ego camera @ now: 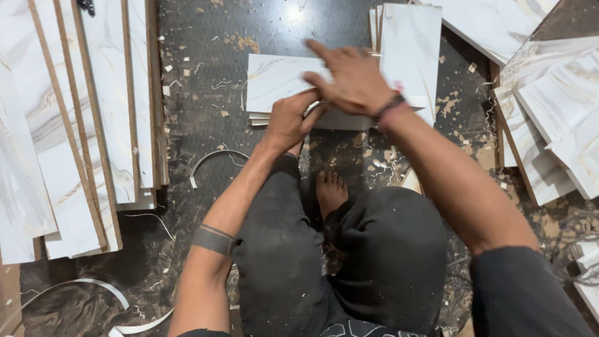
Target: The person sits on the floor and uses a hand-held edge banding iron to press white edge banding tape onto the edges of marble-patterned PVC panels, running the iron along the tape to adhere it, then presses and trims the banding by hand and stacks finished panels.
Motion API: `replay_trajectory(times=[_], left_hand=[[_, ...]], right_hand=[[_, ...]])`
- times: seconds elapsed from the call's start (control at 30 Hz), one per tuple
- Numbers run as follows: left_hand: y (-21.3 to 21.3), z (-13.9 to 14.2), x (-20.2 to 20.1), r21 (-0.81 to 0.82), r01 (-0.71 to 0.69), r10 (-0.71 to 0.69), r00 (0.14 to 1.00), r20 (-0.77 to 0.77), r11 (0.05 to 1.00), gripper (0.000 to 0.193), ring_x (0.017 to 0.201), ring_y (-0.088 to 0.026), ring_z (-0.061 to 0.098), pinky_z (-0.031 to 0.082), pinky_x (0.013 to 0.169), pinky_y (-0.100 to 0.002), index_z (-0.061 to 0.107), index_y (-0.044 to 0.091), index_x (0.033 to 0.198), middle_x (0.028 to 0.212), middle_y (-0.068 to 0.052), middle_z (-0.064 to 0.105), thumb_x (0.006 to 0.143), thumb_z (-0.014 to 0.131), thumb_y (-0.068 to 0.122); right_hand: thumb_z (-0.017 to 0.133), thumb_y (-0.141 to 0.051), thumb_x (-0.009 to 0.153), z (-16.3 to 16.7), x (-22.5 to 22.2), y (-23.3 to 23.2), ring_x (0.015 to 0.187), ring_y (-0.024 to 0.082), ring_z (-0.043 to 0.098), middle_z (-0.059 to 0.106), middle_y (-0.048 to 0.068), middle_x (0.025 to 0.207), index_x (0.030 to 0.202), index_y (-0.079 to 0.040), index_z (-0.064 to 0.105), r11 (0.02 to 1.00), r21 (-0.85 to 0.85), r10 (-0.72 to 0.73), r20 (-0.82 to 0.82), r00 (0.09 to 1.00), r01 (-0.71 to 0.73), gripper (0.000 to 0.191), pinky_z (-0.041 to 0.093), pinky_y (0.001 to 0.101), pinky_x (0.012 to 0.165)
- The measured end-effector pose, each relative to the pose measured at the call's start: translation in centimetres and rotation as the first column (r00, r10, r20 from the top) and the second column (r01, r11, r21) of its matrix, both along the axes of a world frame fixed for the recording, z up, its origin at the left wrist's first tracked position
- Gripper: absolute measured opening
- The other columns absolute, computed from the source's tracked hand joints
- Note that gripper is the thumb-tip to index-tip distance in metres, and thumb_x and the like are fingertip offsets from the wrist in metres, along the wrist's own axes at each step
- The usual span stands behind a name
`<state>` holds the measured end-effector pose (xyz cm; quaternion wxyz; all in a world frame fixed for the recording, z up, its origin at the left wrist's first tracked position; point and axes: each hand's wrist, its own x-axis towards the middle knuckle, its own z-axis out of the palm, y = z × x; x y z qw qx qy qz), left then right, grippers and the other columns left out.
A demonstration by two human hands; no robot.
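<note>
I squat on a dark floor with a small stack of white marble-pattern boards (pixel 274 78) lying flat in front of my knees. My left hand (pixel 288 120) is curled at the stack's near edge, gripping something small and thin that I cannot make out. My right hand (pixel 352 78) rests palm down on top of the stack, fingers spread, just above the left hand. One bare foot (pixel 329 190) shows between my knees.
Long marble-pattern boards (pixel 75 125) with brown edges lie at the left. More boards (pixel 555 112) are piled at the right and one leans at the back (pixel 412 50). White edge-band strips (pixel 209 159) and wood chips litter the floor (pixel 206 93).
</note>
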<state>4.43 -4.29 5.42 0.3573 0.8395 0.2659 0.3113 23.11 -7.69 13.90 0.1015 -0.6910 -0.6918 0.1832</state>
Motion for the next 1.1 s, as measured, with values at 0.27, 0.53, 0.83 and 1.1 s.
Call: replay_trajectory(times=[0.27,0.53,0.83,1.1], left_hand=[[-0.9,2.2,-0.4,0.039,0.055,-0.057,0.997,0.043,0.998,0.03,0.1,-0.032,0.073,0.057,0.081,-0.04,0.068,0.014,0.127,0.112,-0.008,0.075,0.101,0.069,0.028],[-0.8,1.0,-2.2,0.115,0.106,-0.09,0.987,-0.137,0.988,0.035,0.102,-0.035,0.069,0.053,0.086,-0.045,0.065,0.011,0.132,0.111,-0.011,0.072,0.1,0.069,0.025],[0.8,3.7,-3.5,-0.358,0.063,-0.101,0.991,-0.088,0.931,0.026,0.078,-0.016,0.07,0.054,0.072,-0.031,0.075,0.007,0.108,0.086,-0.009,0.076,0.099,0.07,0.031],[2.3,1.8,-3.9,-0.314,0.13,-0.216,0.942,-0.256,0.94,0.028,0.086,-0.025,0.074,0.055,0.077,-0.036,0.079,0.012,0.105,0.091,-0.01,0.077,0.091,0.076,0.035]], right_hand=[[0.031,-0.058,0.109,3.5,7.7,-6.2,0.102,0.039,0.069,0.076,0.018,0.107,0.137,-0.021,0.068,0.972,-0.107,-0.174,0.273,0.946,0.209,0.06,0.053,0.051,0.086],[0.076,-0.027,0.091,2.7,0.0,-6.4,0.095,0.033,0.07,0.071,0.011,0.104,0.121,-0.006,0.066,0.941,0.24,0.198,0.184,0.963,-0.24,0.038,0.055,0.0459,0.076],[0.073,-0.003,0.097,1.3,9.7,-10.4,0.107,0.022,0.071,0.069,0.009,0.11,0.118,0.0,0.061,0.95,0.288,0.058,-0.538,0.841,0.119,0.024,0.061,0.0403,0.092],[0.077,-0.011,0.087,-9.4,12.9,-18.2,0.096,0.026,0.072,0.072,0.012,0.104,0.112,-0.006,0.064,0.905,-0.002,-0.411,-0.261,0.873,0.426,0.028,0.056,0.0398,0.083]])
